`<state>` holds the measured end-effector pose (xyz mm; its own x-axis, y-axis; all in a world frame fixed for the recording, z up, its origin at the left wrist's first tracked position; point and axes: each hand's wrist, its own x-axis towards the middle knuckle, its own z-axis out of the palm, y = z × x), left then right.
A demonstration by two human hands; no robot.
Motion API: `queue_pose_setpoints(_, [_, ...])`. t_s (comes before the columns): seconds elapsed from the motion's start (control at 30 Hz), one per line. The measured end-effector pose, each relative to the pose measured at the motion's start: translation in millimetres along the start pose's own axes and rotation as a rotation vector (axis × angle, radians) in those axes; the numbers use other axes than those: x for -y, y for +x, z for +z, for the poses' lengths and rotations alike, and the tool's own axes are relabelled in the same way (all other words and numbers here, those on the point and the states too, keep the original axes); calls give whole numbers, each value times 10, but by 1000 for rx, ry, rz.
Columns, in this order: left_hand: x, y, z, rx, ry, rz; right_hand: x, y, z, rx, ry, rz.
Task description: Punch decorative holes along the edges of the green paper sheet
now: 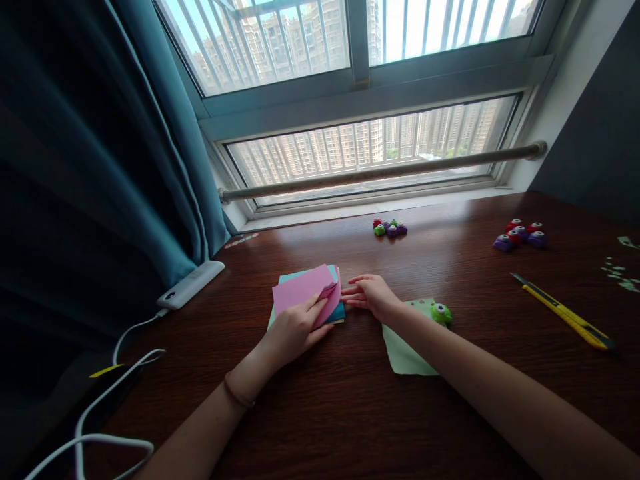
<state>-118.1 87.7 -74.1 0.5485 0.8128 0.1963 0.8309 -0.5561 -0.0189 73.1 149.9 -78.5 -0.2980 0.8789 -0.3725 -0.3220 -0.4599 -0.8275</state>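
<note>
A stack of coloured paper lies on the desk, with a pink sheet (pixel 299 292) on top and blue sheets (pixel 339 312) under it. My left hand (pixel 293 328) grips the pink sheet near its right side, where the paper bends up and curls. Close to the stack's right edge is my right hand (pixel 374 297), fingers stretched out and holding nothing visible. Under my right forearm lies a pale green sheet (pixel 407 350) with small holes along its top edge. A small green craft punch (pixel 441 313) with a white round top sits at that sheet's upper right corner.
Similar red, purple and green punches form one cluster (pixel 390 228) near the window and another (pixel 520 235) at the right. A yellow utility knife (pixel 565 312) lies right, blade out. Paper cutouts (pixel 620 273) lie far right. A white power strip (pixel 191 285) with cable is left.
</note>
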Motion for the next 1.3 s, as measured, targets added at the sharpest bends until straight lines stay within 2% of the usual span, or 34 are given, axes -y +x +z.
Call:
queue_pose_setpoints(0.1, [6, 2, 0, 11, 3, -1, -11, -11, 10, 172, 126, -6])
queue_pose_setpoints(0.17, [27, 7, 16, 11, 12, -20, -18, -12, 22, 229, 150, -43])
queue_pose_setpoints(0.4, [97, 10, 69, 0, -12, -37, -29, -4, 35, 232, 38, -105])
queue_pose_setpoints(0.5, [124, 6, 82, -32, -63, -52, -69, 36, -13, 290, -198, -265])
queue_pose_setpoints(0.63, [168, 17, 83, -102, -187, -116, -149, 113, -111, 367, -848, -653])
queue_pose_setpoints(0.73, [183, 38, 59, -167, -257, -171, -180, 156, -158, 397, -1153, -864])
queue_pose_setpoints(0.83, [179, 54, 32, -199, -292, -212, -176, 186, -169, 390, -1278, -898])
queue_pose_setpoints(1.03, [187, 38, 68, -137, -230, -192, -155, 211, -164, 429, -1340, -868])
queue_pose_setpoints(1.3, [123, 33, 34, -17, -178, -89, -164, 68, -107, 329, -1460, -1058])
